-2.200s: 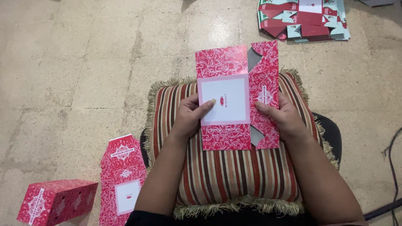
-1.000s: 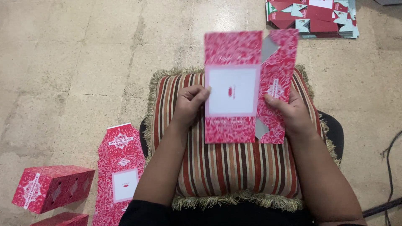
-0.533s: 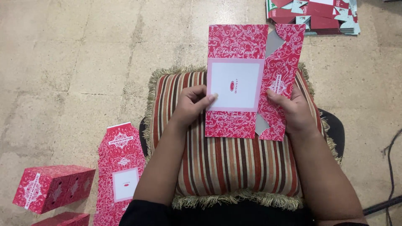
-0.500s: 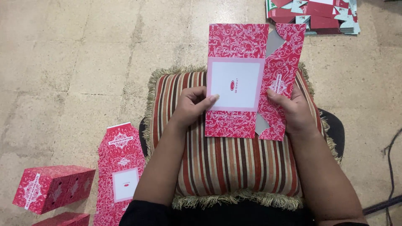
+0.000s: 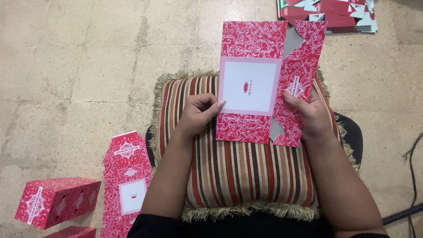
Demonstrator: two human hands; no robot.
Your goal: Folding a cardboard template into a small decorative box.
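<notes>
While both hands [image 5: 198, 115] [image 5: 310, 115] hold flat carton [image 5: 264, 83], fingers behind hidden

Person seated, striped fringed cushion [image 5: 246, 176] on lap; both hands hold a flat unfolded red patterned carton [image 5: 269, 83] with a white panel, upright above the cushion; left hand [image 5: 198, 115] pinches its left edge, thumb on the front; right hand [image 5: 310, 114] has its grip on the right flap, fingers over the front; on the tiled floor [image 5: 79, 66] to the left lies another flat red carton [image 5: 128, 176]; beside it an assembled red box [image 5: 57, 200]; stack of flat cartons [image 5: 328, 13] at top right; dark cable [image 5: 410, 176] at far right
</notes>
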